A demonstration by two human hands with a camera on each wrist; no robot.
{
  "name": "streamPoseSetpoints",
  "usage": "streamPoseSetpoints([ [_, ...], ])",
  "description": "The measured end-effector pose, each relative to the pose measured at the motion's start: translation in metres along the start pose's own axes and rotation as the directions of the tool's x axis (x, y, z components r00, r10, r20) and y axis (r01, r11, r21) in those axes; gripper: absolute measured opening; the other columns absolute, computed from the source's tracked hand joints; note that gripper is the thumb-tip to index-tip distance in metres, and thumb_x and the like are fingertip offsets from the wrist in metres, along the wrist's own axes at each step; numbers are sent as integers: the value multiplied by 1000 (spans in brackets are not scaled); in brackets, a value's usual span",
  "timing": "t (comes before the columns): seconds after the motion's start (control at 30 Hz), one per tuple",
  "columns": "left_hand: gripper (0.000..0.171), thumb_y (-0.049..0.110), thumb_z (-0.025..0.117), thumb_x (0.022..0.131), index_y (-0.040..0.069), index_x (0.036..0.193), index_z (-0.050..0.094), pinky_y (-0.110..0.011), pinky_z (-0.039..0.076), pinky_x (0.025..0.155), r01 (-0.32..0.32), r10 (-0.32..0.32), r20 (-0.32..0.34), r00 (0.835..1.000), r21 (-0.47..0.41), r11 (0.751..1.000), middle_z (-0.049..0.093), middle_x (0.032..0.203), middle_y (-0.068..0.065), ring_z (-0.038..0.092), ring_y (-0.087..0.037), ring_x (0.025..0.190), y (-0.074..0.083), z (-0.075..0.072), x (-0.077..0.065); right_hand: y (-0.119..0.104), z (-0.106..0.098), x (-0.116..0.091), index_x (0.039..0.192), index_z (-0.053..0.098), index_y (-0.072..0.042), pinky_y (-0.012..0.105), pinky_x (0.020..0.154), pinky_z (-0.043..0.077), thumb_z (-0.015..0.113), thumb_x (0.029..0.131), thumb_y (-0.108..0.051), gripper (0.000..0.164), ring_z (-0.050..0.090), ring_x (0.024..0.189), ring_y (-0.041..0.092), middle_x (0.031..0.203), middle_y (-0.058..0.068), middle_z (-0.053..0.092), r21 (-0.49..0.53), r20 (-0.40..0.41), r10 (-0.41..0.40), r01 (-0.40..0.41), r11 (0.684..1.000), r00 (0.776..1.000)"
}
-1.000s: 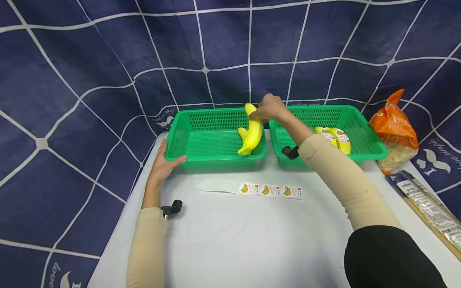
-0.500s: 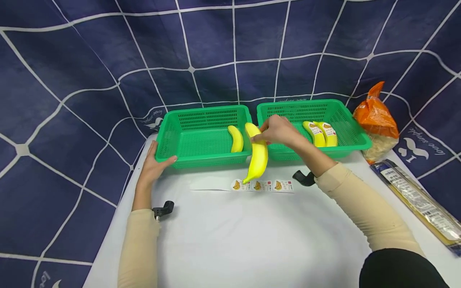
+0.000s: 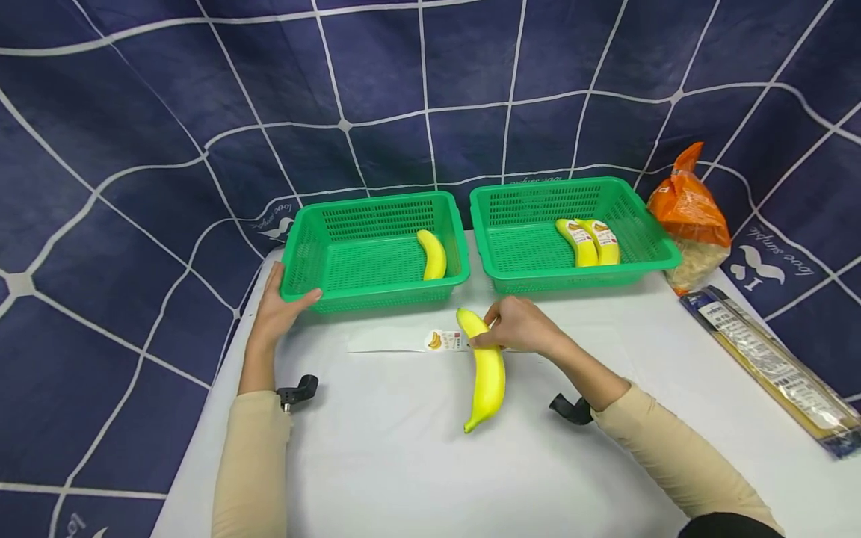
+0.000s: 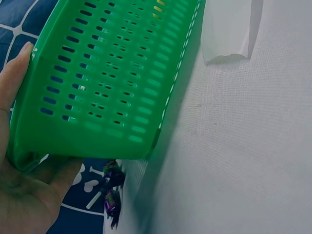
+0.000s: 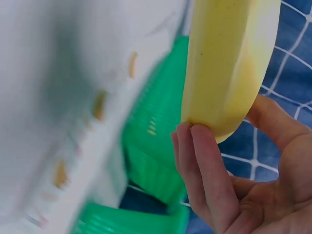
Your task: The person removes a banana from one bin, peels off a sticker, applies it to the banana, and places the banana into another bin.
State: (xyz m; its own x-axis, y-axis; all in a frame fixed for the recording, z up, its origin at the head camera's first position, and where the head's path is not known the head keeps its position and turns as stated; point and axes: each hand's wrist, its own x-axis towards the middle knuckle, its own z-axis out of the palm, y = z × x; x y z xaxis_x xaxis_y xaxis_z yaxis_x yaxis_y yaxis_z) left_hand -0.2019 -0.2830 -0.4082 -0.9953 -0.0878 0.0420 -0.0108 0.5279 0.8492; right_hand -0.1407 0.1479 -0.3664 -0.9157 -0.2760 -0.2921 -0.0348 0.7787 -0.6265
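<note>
In the head view my right hand holds a yellow banana by its upper end, over the label strip. The right wrist view shows the fingers and thumb pinching that end of the banana. My left hand rests against the near left corner of the left green basket, with the thumb stretched along the front rim. The left wrist view has the straight thumb at the basket's rim and the other fingers partly hidden behind its end. Another banana lies inside this basket.
A white strip with banana stickers lies before the baskets, partly covered by my right hand. The right green basket contains two stickered bananas. Further right are an orange-topped bag and a long flat package.
My right hand has lifted the banana out of the left basket and brought it toward me, over the sticker strip. The left hand stays at the basket corner.
</note>
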Motion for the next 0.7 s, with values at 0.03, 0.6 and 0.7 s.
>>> streamPoseSetpoints([
  [0.03, 109, 36, 74, 85, 12, 157, -4, -54, 0, 123, 2, -2, -2, 1000, -2, 1000, -12, 165, -3, -10, -27, 152, 0, 0, 0, 3, 6, -1, 105, 70, -1, 25, 58, 47, 83, 72, -39, 53, 61, 64, 15, 76, 4, 69, 0, 10, 7, -7, 1000, 1000],
  [0.6, 109, 38, 76, 83, 16, 158, 1, -53, 5, 123, 25, -25, -86, 996, -3, 1000, -3, 166, -4, -1, -27, 153, -3, 4, -3, 33, 60, -8, 88, 70, -6, 24, 59, 44, 88, 66, -35, 41, 56, 68, 14, 78, 1, 64, -10, 52, 40, -39, 999, 998],
  [0.7, 110, 40, 76, 82, 15, 158, 1, -55, 10, 123, 46, -43, -124, 991, 21, 999, 1, 166, -9, 4, -32, 153, 0, 6, -7, 34, 61, -9, 92, 70, -5, 24, 61, 45, 88, 66, -36, 45, 57, 72, 15, 83, 3, 66, -2, 50, 51, -51, 999, 997],
])
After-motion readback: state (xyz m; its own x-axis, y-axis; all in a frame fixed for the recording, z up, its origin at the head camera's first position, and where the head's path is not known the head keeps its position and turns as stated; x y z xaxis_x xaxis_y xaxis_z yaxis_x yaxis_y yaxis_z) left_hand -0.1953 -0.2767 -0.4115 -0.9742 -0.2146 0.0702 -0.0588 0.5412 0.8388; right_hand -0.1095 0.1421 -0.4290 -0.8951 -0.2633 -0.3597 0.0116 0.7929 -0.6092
